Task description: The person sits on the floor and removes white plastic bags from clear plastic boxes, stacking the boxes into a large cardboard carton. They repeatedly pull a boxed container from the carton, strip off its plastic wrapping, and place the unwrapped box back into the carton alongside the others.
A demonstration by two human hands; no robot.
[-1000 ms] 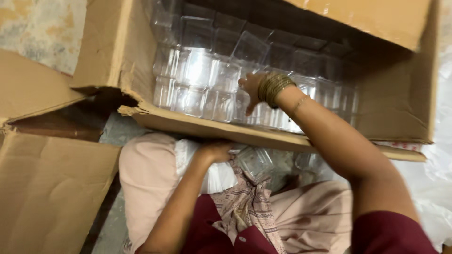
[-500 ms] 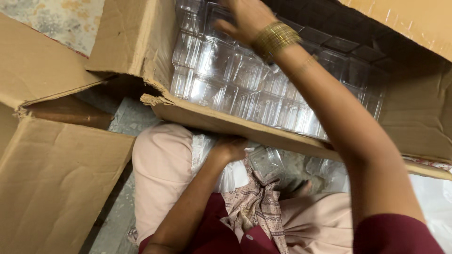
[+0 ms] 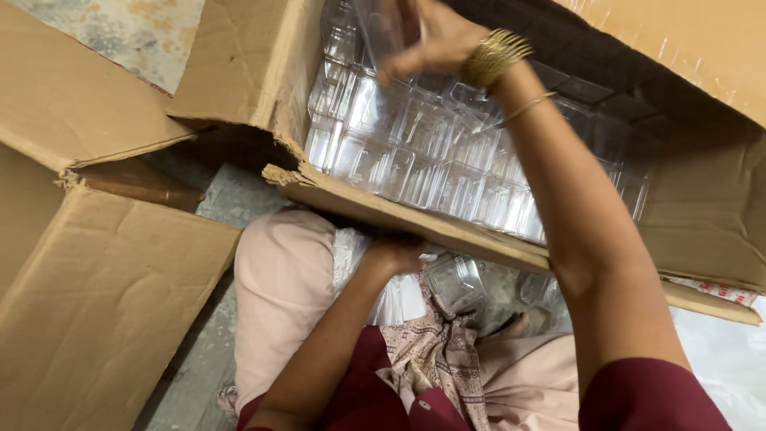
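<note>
The right hand [image 3: 435, 36] at twelve o'clock has its fingers clenched on a clear plastic container [image 3: 383, 32], over stacked ones inside the cardboard box [image 3: 702, 207]. The left hand [image 3: 395, 254], at six o'clock beneath the box flap, has fingers curled; what they grasp cannot be told.

A packing or storage area is indicated. Work is done seated on a bare floor [image 3: 231, 199] among large cardboard cartons [image 3: 104, 295]. Stacked clear plastic containers [image 3: 415, 152] fill one carton.

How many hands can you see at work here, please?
2: the right hand grips a clear container in the box; the left hand rests under the box's flap.
</note>
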